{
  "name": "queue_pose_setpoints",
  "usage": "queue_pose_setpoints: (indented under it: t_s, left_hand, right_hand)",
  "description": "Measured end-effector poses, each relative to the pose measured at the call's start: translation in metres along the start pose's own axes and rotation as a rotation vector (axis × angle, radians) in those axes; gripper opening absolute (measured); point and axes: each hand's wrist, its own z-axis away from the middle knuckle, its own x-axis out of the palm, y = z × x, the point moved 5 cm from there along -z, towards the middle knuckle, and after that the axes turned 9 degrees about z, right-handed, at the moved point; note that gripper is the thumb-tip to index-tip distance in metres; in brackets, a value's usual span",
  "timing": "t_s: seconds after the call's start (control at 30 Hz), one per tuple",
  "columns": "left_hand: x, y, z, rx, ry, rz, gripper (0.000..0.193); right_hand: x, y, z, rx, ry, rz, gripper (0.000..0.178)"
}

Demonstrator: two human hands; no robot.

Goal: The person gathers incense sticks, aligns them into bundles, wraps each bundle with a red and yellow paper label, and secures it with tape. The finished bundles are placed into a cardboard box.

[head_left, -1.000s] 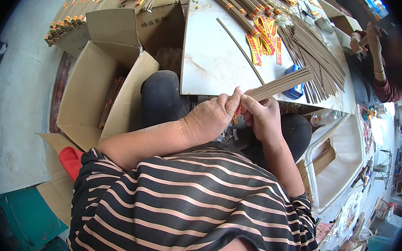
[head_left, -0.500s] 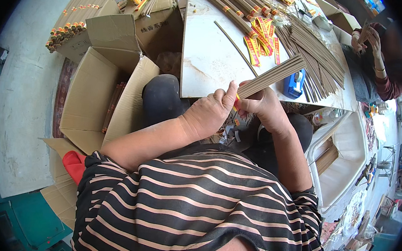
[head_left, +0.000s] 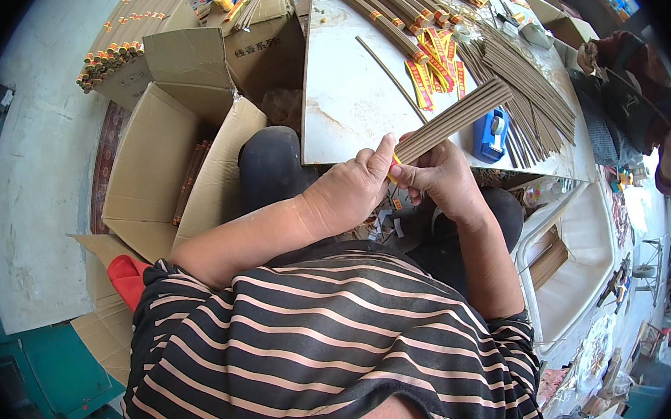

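both hands meet at the near edge of the tabletop (head_left: 339, 115), closed in a shared grip. the left forearm (head_left: 251, 230) slants in from beyond the tabletop's left side, its elbow farther from the edge than its wrist (head_left: 310, 209). the left hand (head_left: 349, 185) lies just short of the edge, back upward, thumb pointing toward the tabletop, the other fingers curled mostly out of sight. the right forearm (head_left: 493, 261) rises more steeply toward the same edge, elbow bent. the right hand (head_left: 448, 183) sits at the edge, thumb reaching across toward the left hand, lower fingers folded beneath; whether the two hands touch is unclear.
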Motion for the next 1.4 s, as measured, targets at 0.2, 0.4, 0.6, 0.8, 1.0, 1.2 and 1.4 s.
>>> queue_pose_setpoints:
  t_s: [0.2,0.4,0.6,0.8,1.0,1.2,1.4]
  left_hand:
    - [-0.004,0.002,0.003,-0.066,0.0,0.253,0.059]
    - [-0.007,0.007,0.004,-0.175,-0.057,0.555,0.056]
    - [-0.015,0.022,0.015,-0.352,-0.118,0.887,0.047]
    - [-0.013,0.019,0.012,-0.451,-0.192,1.098,0.038]
    - [-0.008,0.013,0.007,-0.553,-0.21,1.258,0.035]
    - [-0.003,0.003,0.003,-0.531,-0.146,1.219,0.032]
    - [0.001,-0.02,-0.025,-0.568,0.042,1.223,0.028]
  right_hand:
    - [-0.003,-0.002,0.004,-0.026,-0.018,0.037,0.039]
    - [-0.001,-0.014,0.012,-0.068,-0.044,0.05,0.041]
    - [0.008,-0.014,0.018,-0.175,-0.152,-0.099,0.041]
    - [0.003,-0.016,0.019,-0.294,-0.126,0.026,0.037]
    - [-0.001,-0.013,0.016,-0.303,-0.105,0.069,0.034]
    - [-0.007,-0.02,0.014,-0.168,-0.105,-0.043,0.032]
    - [-0.135,0.03,0.016,0.016,0.841,0.306,0.026]
